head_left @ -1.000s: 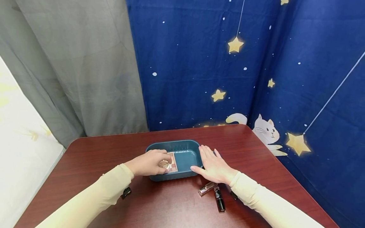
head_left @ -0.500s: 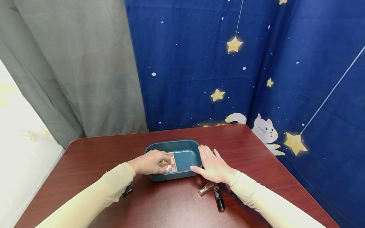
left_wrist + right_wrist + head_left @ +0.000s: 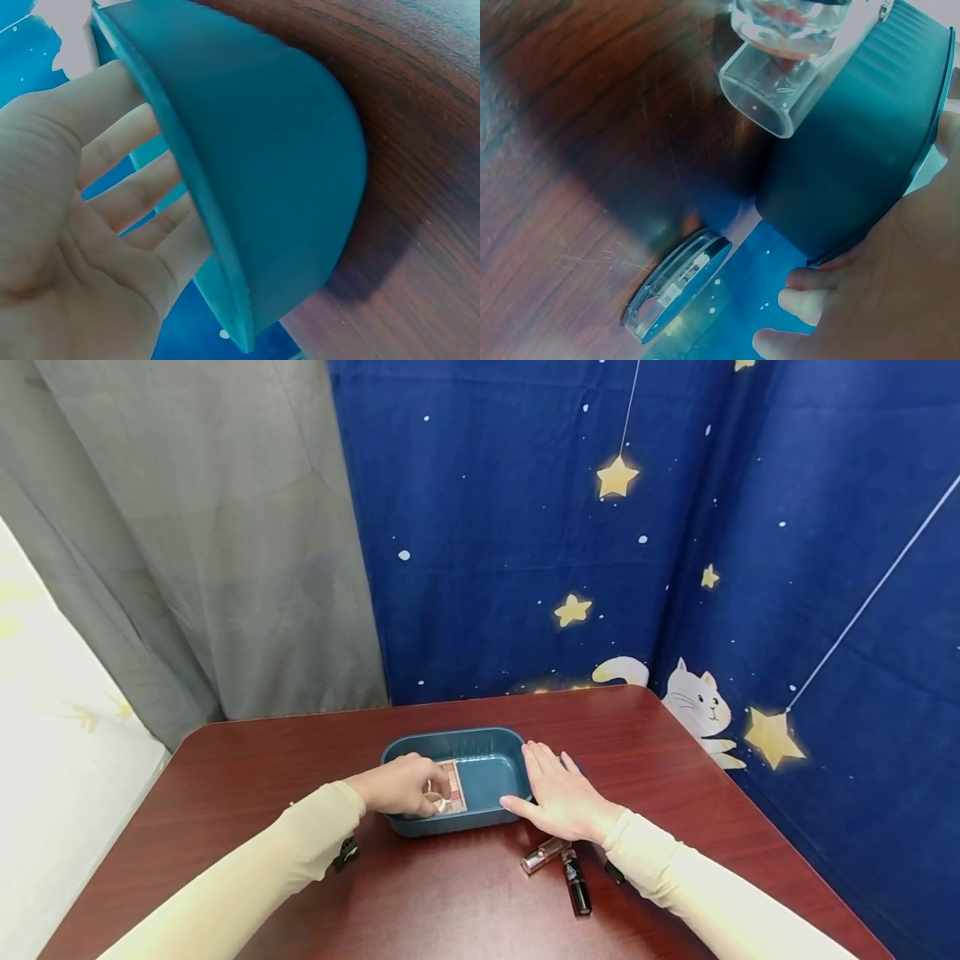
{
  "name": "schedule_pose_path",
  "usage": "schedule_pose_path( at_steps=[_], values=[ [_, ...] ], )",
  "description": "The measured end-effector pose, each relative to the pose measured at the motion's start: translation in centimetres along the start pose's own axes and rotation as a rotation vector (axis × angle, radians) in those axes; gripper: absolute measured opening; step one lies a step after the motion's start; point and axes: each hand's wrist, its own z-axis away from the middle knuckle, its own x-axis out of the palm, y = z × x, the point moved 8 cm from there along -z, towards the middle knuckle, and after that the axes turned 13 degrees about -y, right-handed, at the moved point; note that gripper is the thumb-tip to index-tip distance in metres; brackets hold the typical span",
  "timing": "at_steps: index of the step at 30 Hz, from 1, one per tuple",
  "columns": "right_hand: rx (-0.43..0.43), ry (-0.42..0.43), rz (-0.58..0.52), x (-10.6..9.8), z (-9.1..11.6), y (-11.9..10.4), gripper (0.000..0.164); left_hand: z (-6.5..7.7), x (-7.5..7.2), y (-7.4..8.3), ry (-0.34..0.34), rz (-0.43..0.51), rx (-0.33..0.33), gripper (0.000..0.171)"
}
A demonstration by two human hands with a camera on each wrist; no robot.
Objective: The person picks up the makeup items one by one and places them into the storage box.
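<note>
A teal plastic basin (image 3: pixel 495 777) sits on the table. My left hand (image 3: pixel 399 783) reaches over its left end, thumb and fingers curled round a small round thing with a pale gold rim (image 3: pixel 435 798). A pink-and-cream checkered palette (image 3: pixel 454 785) lies under it on the basin floor. In the left wrist view, the basin wall (image 3: pixel 262 165) hides my left fingertips. My right hand (image 3: pixel 562 797) rests on the basin's right end with fingers straight, thumb on the front rim. In the right wrist view, several fingers (image 3: pixel 802 304) show beside the basin's outer wall.
Near my right wrist lie a clear tube with a rose-coloured end (image 3: pixel 542 857) and a black lipstick-like tube (image 3: pixel 576 883). A flat round compact-like case (image 3: pixel 676 285) lies beyond the basin's right end. Curtains (image 3: pixel 487 527) hang behind the table's far edge (image 3: pixel 300 718).
My left wrist has shifted slightly right and forward, and the round thing in its fingers has turned a little. My right hand and the basin have stayed in place.
</note>
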Motion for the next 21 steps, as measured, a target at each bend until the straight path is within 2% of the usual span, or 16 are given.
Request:
schedule_pose_path(
  at_steps=[5, 15, 21],
  values=[
    [-0.003, 0.006, -0.007, 0.35, -0.21, 0.18, 0.105, -0.17, 0.58, -0.35, -0.006, -0.009, -0.019, 0.018],
    [0.018, -0.015, 0.006, 0.47, -0.22, 0.28, 0.107, -0.27, 0.79, -0.72, 0.001, -0.007, 0.002, 0.013],
    [0.001, 0.005, -0.012, 0.46, -0.24, 0.39, 0.106, -0.19, 0.92, -0.85, 0.005, 0.018, 0.016, 0.008]
  ],
)
